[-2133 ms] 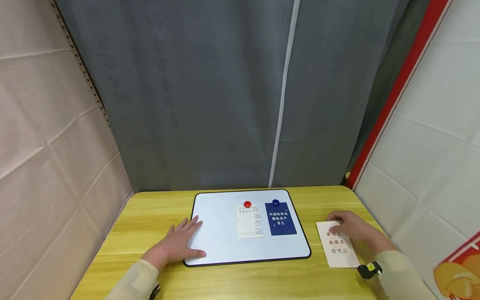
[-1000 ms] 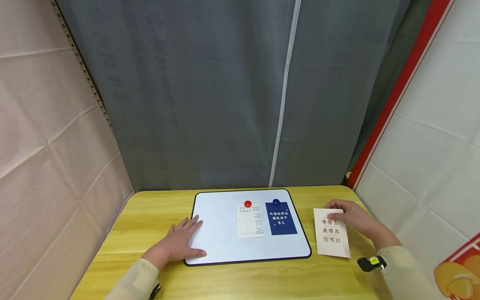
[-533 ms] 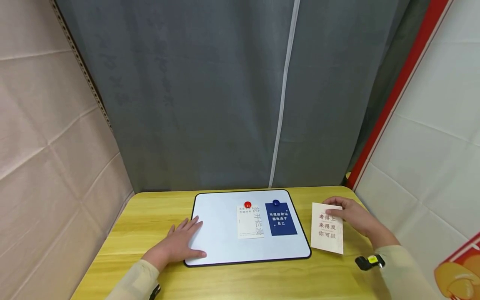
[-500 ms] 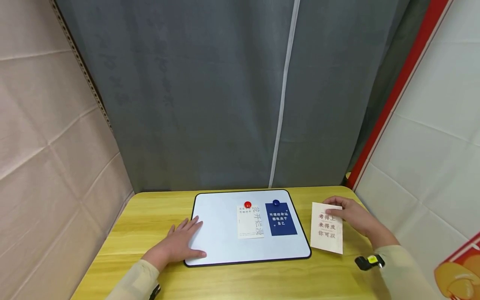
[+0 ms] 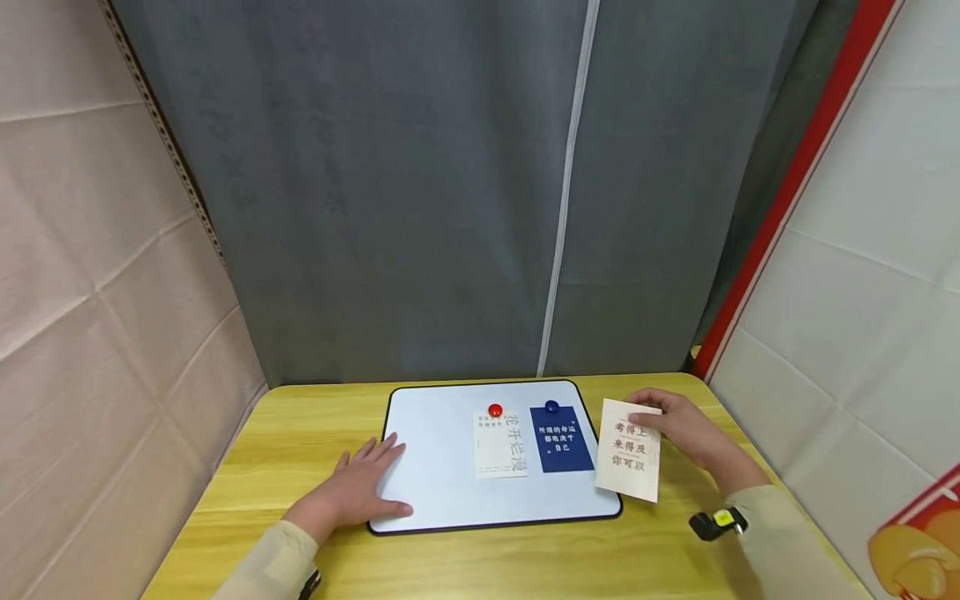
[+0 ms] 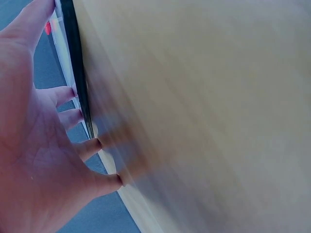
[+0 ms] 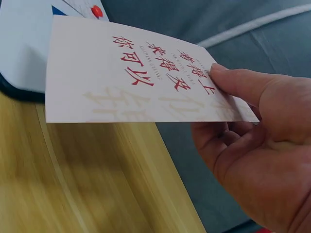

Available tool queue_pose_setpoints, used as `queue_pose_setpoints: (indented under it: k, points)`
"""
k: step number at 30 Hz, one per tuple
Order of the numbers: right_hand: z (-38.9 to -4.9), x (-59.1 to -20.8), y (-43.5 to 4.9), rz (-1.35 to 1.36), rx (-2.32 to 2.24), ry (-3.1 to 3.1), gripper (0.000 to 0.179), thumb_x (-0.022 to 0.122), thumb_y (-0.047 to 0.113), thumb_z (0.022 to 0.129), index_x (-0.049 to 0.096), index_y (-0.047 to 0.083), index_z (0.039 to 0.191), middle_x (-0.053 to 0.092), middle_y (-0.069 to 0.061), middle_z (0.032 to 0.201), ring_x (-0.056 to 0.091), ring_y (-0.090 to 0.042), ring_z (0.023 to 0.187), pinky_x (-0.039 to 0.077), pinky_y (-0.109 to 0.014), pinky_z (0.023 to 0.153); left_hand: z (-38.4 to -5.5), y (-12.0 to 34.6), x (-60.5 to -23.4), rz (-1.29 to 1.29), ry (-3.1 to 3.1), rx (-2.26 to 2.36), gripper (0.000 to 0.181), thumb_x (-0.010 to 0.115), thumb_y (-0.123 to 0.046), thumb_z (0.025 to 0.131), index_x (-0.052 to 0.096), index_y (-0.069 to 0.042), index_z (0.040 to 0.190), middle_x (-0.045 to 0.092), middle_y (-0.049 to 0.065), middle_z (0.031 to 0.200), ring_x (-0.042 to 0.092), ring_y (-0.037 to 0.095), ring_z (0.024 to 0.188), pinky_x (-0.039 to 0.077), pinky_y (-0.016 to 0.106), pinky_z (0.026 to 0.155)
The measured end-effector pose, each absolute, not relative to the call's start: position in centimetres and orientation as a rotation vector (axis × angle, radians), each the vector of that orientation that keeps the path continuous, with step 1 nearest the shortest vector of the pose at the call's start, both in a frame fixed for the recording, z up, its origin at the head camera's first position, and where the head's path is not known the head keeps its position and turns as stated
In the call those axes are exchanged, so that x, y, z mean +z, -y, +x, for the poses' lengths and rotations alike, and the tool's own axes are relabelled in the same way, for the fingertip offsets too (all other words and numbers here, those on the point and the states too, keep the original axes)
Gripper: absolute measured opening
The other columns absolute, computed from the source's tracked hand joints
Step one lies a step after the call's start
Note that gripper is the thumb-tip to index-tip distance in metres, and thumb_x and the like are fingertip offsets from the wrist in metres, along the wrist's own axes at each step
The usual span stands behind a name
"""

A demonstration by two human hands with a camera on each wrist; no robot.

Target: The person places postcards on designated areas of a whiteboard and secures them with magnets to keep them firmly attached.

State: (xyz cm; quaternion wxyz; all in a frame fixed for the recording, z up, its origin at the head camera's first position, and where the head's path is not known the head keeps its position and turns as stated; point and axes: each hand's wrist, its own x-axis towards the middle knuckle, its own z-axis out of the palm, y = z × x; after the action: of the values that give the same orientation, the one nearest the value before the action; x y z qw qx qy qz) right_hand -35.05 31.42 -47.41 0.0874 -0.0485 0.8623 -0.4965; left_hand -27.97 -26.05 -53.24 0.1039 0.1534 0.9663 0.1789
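My right hand pinches a white card with red lettering near its upper right corner, thumb on top and fingers beneath. In the right wrist view the card is raised above the table; in the head view it overlaps the right edge of a whiteboard. My left hand rests with spread fingers on the whiteboard's left edge, thumb near the lower corner. On the board lie a white card under a red magnet and a dark blue card under a blue magnet.
The board lies on a yellow wood-grain table. A grey curtain hangs behind it. Pale cloth closes off the left side, and a white panel with a red border stands at the right.
My right hand has lifted the red-lettered card off the table and carried it left, up to the board's right edge. The left hand has stayed in place on the board.
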Motion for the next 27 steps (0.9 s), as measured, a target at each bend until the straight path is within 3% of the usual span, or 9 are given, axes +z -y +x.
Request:
queue_pose_setpoints:
  k: [22, 27]
  points:
    - [-37.0, -47.1, -22.3, -0.235, -1.504, -2.501, 0.034, 0.082, 0.029, 0.103, 0.074, 0.015, 0.133, 0.074, -0.005, 0.127, 0.063, -0.029, 0.117, 0.050, -0.044, 0.103, -28.1, 26.0, -53.2, 0.449, -2.850, 0.536, 0.115, 0.085, -0.074, 0.084, 0.043, -0.011, 0.171, 0.027, 0.013, 0.182, 0.022, 0.053, 0.164, 0.013, 0.086, 0.121]
    - [-37.3, -47.0, -19.9, -0.277, -1.524, -2.479, 0.030, 0.083, 0.026, 0.102, 0.076, 0.016, 0.129, 0.076, -0.005, 0.122, 0.066, -0.027, 0.109, 0.053, -0.041, 0.098, -28.1, 26.0, -53.2, 0.450, -2.851, 0.538, 0.115, 0.085, -0.074, 0.084, 0.043, -0.011, 0.170, 0.027, 0.013, 0.182, 0.023, 0.054, 0.164, 0.013, 0.086, 0.121]
